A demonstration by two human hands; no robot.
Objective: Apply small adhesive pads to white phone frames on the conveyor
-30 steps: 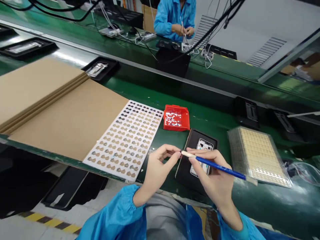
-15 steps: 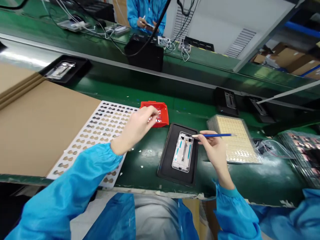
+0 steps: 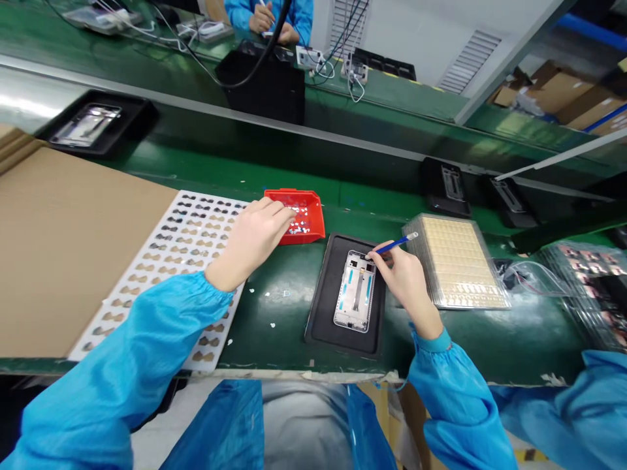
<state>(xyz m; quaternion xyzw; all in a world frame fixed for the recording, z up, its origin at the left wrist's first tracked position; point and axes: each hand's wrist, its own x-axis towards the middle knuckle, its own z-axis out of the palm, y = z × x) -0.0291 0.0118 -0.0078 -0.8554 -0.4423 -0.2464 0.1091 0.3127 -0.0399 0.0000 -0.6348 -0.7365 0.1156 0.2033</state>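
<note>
My left hand [image 3: 255,236] reaches into a small red bin [image 3: 313,230] of tiny parts, fingertips curled together at its left edge; what they pinch is too small to see. My right hand [image 3: 399,274] grips a blue stick tool [image 3: 396,243] whose tip touches the top of a white phone frame [image 3: 355,290]. That frame lies in a black tray [image 3: 326,313] on the green bench. A white sheet of small brown stickers [image 3: 176,254] lies under my left forearm.
A wrapped stack of yellow part trays [image 3: 458,261] sits right of my right hand. Brown cardboard [image 3: 63,228] covers the left. Black trays with frames [image 3: 93,121] ride the conveyor behind. Another person's hands [image 3: 267,19] work at the far bench.
My left hand left the tool tip and went up to the red bin. My right hand carried the blue tool to the phone frame's top edge, tilting it downward.
</note>
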